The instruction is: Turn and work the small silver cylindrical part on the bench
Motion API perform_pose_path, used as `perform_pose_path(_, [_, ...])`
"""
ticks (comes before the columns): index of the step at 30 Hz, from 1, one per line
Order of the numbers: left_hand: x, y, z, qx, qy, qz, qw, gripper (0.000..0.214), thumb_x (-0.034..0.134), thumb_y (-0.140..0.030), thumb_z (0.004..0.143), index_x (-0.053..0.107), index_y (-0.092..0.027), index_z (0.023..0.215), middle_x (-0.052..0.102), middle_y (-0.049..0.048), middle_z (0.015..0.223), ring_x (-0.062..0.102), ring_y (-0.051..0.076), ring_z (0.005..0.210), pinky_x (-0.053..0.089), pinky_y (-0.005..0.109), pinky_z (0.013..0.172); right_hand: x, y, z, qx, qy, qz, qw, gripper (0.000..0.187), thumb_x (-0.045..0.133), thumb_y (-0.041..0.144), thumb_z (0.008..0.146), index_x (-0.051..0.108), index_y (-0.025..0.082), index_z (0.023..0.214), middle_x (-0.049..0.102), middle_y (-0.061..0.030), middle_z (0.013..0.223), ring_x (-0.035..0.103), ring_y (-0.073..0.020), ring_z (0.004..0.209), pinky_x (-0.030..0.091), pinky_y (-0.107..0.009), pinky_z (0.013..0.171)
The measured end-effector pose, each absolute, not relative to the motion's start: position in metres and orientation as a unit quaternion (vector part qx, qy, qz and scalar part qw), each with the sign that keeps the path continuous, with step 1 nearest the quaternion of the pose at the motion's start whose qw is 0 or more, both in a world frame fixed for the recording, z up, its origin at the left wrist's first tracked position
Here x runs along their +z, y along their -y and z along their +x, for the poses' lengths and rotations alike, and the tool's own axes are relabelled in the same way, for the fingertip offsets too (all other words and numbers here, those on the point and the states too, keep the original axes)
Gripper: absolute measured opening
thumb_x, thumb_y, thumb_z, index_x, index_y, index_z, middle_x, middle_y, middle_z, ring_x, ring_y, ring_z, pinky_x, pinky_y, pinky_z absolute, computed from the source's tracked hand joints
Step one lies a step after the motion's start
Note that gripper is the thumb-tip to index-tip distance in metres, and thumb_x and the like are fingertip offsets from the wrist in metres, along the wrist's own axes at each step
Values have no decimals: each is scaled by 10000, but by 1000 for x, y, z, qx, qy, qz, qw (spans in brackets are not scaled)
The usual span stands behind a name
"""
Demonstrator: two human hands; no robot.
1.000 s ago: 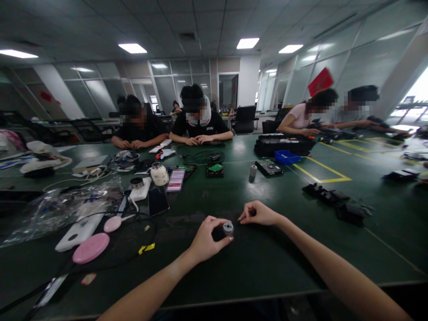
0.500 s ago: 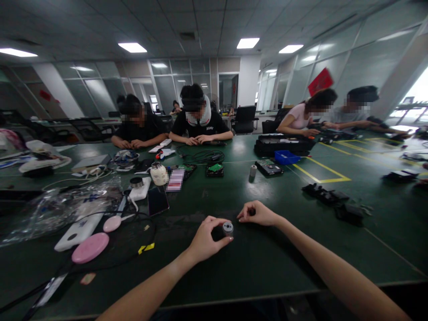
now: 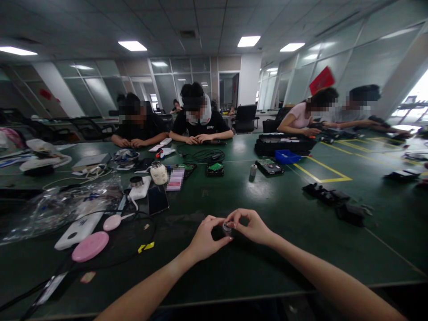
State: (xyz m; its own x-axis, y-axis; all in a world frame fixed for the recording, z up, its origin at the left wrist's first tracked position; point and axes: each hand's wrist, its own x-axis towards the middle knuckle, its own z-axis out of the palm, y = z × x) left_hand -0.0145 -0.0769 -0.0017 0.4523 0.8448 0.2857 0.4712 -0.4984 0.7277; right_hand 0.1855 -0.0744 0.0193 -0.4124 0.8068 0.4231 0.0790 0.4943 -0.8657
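A small grey metal cylinder [image 3: 227, 231] stands upright on the green table [image 3: 187, 272] in front of me. My left hand [image 3: 203, 238] is curled around its left side, thumb in front and forefinger behind. From the right, my right hand [image 3: 254, 228] reaches over the cylinder's top with thumb and forefinger pinched together. Whatever lies between those fingertips is too small or hidden to name. The fingers partly cover the cylinder's top face. Farther back, a similar metal cylinder [image 3: 253, 171] stands beside a hard drive [image 3: 269, 167].
To my left lie a pink round object [image 3: 90, 246], a white power bank [image 3: 78, 229], a phone [image 3: 158, 199], cables and clear plastic wrap [image 3: 83, 200]. Black parts [image 3: 324, 195] lie on the right. A blue tray [image 3: 287, 156] sits farther back. Several people sit across the table.
My right hand has moved left, from beside the cylinder onto its top, with its fingertips now touching there. My left hand has stayed around the cylinder.
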Motion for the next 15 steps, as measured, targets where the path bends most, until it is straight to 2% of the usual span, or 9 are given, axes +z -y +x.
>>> perform_pose_path(7, [-3, 78, -14, 328, -407, 804, 283, 393, 756, -310, 739, 663, -244, 1115, 630, 54, 1031, 597, 229, 978, 477, 351, 888, 18, 77, 186, 318, 780, -325, 429, 117, 631, 173, 833, 610, 190, 720, 710, -45, 891, 661, -189, 829, 485, -350, 807])
perform_pose_path(10, [-4, 78, -14, 328, -406, 805, 282, 394, 761, -318, 739, 663, -243, 1114, 629, 55, 1029, 596, 231, 979, 477, 352, 885, 16, 76, 187, 316, 780, -339, 421, 70, 634, 246, 851, 624, 202, 798, 695, -45, 873, 642, -188, 784, 496, -329, 730])
perform_pose_path(15, [-3, 77, -15, 328, -410, 803, 281, 422, 772, -320, 726, 653, -241, 1124, 626, 54, 1022, 596, 228, 966, 477, 351, 880, 14, 72, 187, 323, 744, -355, 464, 158, 594, 350, 892, 570, 203, 945, 645, -31, 807, 615, -170, 738, 493, -304, 680])
